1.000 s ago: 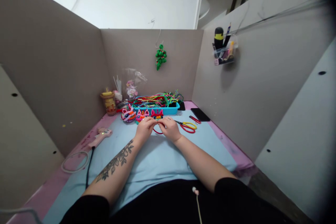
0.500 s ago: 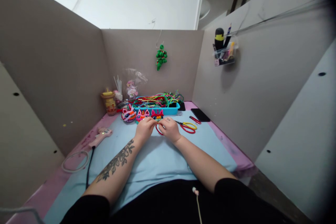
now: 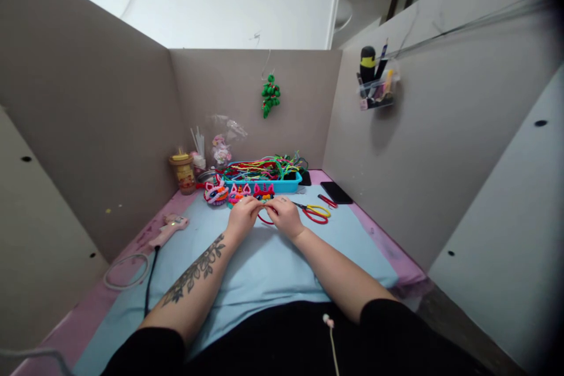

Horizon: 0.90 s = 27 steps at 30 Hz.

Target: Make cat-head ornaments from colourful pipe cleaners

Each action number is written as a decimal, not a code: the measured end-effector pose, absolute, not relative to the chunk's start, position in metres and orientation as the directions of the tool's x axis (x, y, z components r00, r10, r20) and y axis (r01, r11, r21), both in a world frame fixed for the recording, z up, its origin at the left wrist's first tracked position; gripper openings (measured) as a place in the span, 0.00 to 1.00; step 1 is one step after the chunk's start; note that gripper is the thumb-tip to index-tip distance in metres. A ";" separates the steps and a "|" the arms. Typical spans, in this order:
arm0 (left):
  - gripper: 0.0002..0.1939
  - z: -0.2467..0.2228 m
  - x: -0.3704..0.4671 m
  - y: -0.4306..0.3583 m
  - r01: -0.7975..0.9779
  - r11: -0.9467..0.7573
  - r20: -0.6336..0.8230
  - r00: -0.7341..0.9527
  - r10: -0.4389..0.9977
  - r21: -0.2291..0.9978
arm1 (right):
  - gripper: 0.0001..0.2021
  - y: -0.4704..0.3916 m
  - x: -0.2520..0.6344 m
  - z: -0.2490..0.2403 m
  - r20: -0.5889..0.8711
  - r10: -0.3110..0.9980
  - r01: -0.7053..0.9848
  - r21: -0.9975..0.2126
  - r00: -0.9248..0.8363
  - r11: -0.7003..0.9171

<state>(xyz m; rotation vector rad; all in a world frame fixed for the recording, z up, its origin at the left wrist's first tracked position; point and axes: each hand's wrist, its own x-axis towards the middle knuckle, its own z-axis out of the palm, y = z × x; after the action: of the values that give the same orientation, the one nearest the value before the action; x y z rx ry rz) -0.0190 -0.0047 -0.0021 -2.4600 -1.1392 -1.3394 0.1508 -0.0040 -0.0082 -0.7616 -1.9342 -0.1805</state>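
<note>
My left hand (image 3: pixel 243 215) and my right hand (image 3: pixel 284 217) meet fingertip to fingertip above the light blue cloth (image 3: pixel 273 270). Both are closed in a pinch on a thin red cord (image 3: pixel 265 221), which hangs in a curve below them. Its upper part is hidden by my fingers. Just beyond my hands sit several colourful figures with pointed ears (image 3: pixel 215 192), partly covered by my left hand. Scissors with red and yellow handles (image 3: pixel 316 213) lie to the right of my right hand.
A blue tray (image 3: pixel 286 186) of coloured strands stands at the back. To its right are red-handled snips (image 3: pixel 327 201) and a black phone (image 3: pixel 336 192). A pink glue gun (image 3: pixel 170 231) and a lidded cup (image 3: pixel 183 173) are at left. Grey partitions (image 3: pixel 255 129) enclose the table.
The red cord has shifted slightly left and hangs as a wider curve under my fingers. My hands stay in nearly the same place, with a small change in the fingers.
</note>
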 end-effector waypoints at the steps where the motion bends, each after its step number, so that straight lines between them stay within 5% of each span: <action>1: 0.09 -0.002 -0.019 -0.005 0.667 -0.709 0.758 0.333 0.560 0.230 | 0.08 -0.004 0.151 -0.009 0.853 0.430 0.591 -0.191 -0.296 0.784; 12: 0.11 0.003 -0.014 -0.012 0.780 -0.622 0.686 0.413 0.599 0.073 | 0.09 -0.003 0.150 -0.013 0.789 0.501 0.685 -0.146 -0.355 0.714; 21: 0.09 0.001 -0.018 -0.007 0.723 -0.629 0.753 0.237 0.614 0.285 | 0.07 0.004 0.154 -0.004 0.638 0.770 0.294 -0.734 -0.011 0.612; 27: 0.08 0.001 -0.016 -0.004 0.606 -0.653 0.684 0.231 0.692 0.455 | 0.09 0.010 0.152 -0.009 0.530 0.842 0.049 -0.843 -0.101 0.536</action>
<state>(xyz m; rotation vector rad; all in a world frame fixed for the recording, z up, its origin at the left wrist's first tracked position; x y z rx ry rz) -0.0158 -0.0044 0.0010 -2.5360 -1.3410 -1.4949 0.1522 0.0104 -0.0085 -0.7918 -1.5392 0.8007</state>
